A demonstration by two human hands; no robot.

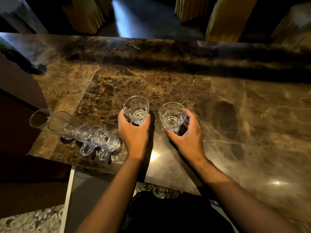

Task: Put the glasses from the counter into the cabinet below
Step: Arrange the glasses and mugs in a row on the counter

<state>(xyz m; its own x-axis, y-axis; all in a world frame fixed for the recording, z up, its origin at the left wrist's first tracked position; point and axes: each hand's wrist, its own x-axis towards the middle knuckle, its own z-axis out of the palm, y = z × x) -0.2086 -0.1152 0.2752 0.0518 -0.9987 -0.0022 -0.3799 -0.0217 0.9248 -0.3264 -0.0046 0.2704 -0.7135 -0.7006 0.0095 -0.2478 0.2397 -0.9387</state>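
Two clear cut-pattern glasses stand upright near the middle of the brown marble counter [168, 78]. My left hand [133, 132] grips the left glass [136, 107] around its lower part. My right hand [186, 135] grips the right glass [172, 114] the same way, fingers curled round its base. At the counter's front left corner stands a row of more glasses: two tall plain glasses [50, 121] and two glass mugs with handles [101, 140]. The cabinet below is hidden from this view.
A dark bottle [20, 59] stands at the far left of the counter. Beyond the far edge are chairs in yellow covers [225, 19] and a dark floor. A brown wooden panel [20, 132] borders the counter's left side. Patterned floor tiles [33, 219] show below.
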